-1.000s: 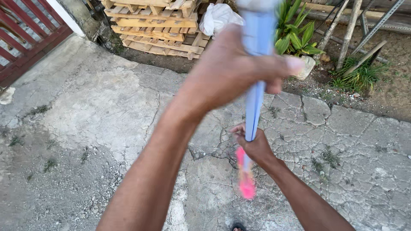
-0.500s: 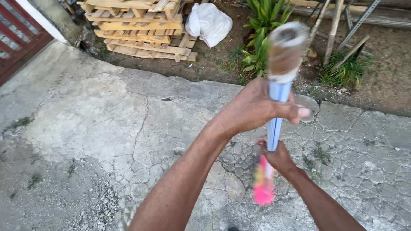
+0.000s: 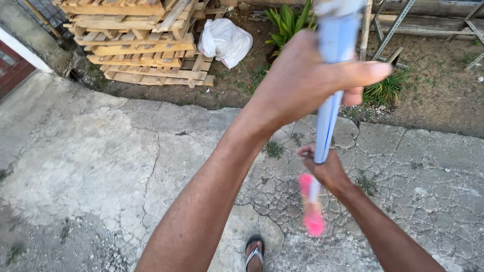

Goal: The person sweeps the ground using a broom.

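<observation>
I hold a long light-blue handle (image 3: 330, 95) upright in front of me. My left hand (image 3: 307, 80) is wrapped around its upper part, close to the camera. Lower down, my right hand (image 3: 325, 168) grips the same handle. Below that hand a blurred pink end (image 3: 312, 214) hangs just above the cracked concrete ground (image 3: 126, 166). The top of the handle runs out of the frame.
Stacked wooden pallets (image 3: 136, 45) stand at the back left, with a white plastic bag (image 3: 224, 40) beside them. Green plants (image 3: 290, 20) and metal frames (image 3: 398, 20) stand on the soil behind. My sandalled foot (image 3: 254, 254) shows at the bottom.
The view has shifted to the right and tilted, so the pallets slid left. My left hand rose again on the handle, and my foot came into sight.
</observation>
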